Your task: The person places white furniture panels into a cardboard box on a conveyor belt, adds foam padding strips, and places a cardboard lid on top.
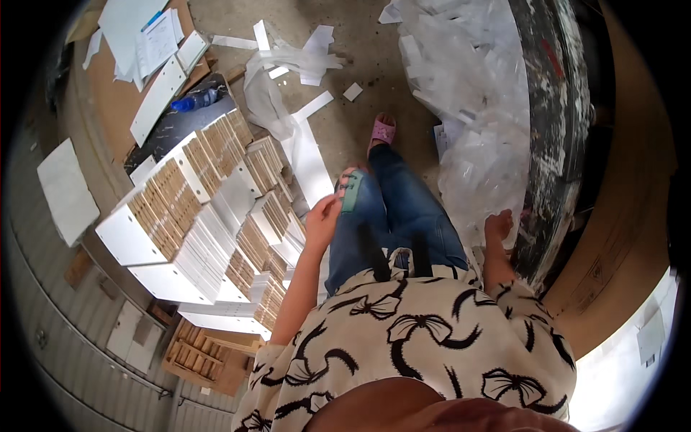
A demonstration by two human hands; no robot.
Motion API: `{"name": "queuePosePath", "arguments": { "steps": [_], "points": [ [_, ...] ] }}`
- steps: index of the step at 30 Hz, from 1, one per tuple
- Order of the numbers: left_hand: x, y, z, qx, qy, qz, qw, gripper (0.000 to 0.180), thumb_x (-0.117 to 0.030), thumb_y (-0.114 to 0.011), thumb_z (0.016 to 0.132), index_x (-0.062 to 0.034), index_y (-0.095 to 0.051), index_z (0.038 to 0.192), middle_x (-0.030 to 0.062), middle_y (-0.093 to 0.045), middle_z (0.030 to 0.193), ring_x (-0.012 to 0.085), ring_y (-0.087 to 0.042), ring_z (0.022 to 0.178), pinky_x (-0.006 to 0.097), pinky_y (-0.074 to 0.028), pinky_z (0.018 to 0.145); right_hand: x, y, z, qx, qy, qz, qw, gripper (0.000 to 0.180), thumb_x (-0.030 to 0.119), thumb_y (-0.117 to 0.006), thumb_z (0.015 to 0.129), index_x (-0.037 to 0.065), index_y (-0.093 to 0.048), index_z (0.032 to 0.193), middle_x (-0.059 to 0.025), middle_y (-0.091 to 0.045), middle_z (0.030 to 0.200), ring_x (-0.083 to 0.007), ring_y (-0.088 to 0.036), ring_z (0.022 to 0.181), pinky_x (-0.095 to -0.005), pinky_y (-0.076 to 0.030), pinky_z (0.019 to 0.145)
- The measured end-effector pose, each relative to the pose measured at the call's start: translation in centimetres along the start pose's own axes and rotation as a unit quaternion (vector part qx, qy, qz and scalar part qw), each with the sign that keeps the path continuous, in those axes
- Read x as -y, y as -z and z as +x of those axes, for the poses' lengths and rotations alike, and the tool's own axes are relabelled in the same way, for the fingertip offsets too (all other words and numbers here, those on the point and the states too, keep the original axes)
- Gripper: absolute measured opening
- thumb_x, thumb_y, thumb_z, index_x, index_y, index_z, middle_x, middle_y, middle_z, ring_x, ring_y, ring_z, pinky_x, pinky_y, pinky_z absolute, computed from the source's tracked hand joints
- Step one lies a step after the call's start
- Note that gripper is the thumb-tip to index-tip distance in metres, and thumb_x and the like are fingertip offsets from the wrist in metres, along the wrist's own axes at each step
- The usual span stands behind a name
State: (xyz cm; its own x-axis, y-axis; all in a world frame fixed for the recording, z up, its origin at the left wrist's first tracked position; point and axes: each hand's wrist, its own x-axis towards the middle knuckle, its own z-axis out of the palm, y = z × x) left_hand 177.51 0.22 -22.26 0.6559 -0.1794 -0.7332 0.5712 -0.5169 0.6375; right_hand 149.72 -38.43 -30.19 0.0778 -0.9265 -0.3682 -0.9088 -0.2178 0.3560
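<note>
My left hand [322,220] hangs beside my left leg, its fingers loosely bent and partly apart, with nothing visible in them. Close to its fingertips, a teal patch [350,193] with dark stitch-like marks shows on my blue jeans [376,216]; whether it is sewn on is unclear. Away to the right, my right hand [498,226] appears in front of a heap of clear plastic wrapping [481,165]. Those fingers look curled, but they are too small and blurred to show a grip. Left of my left hand stand stacked white panels [198,245] with brown edges.
White scraps and a long white strip [311,162] lie on the concrete floor [360,65]. A blue bottle [193,101] rests on a dark surface beyond the stacks, near papers [157,45]. A scuffed black edge [551,129] and large brown cardboard [612,237] border the right side.
</note>
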Motion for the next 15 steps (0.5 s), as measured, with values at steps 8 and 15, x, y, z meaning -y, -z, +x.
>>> {"name": "queuePosePath", "arguments": {
  "steps": [8, 15],
  "points": [
    [-11.3, -8.7, 12.0, 0.206, -0.207, 0.122, 0.949, 0.062, -0.027, -0.072, 0.072, -0.0002, -0.046, 0.122, 0.0132, -0.053, 0.116, 0.0258, -0.054, 0.102, 0.030, -0.046, 0.081, 21.3, 14.5, -3.0, 0.192, 0.303, 0.360, 0.861, 0.031, 0.010, -0.063, 0.069, 0.001, -0.058, 0.098, -0.0093, -0.061, 0.093, -0.0227, -0.058, 0.087, -0.0320, -0.046, 0.078],
    [-11.8, -7.7, 19.7, 0.291, 0.155, -0.150, 0.932, 0.023, -0.020, -0.062, 0.083, -0.0019, -0.060, 0.098, 0.0029, -0.062, 0.082, 0.0106, -0.058, 0.072, 0.024, -0.046, 0.066, 38.1, 14.3, 7.6, 0.377, 0.303, 0.463, 0.743, 0.031, 0.023, -0.059, 0.087, 0.001, -0.060, 0.108, -0.0001, -0.061, 0.089, -0.0089, -0.053, 0.078, -0.0235, -0.044, 0.073]
  ]
}}
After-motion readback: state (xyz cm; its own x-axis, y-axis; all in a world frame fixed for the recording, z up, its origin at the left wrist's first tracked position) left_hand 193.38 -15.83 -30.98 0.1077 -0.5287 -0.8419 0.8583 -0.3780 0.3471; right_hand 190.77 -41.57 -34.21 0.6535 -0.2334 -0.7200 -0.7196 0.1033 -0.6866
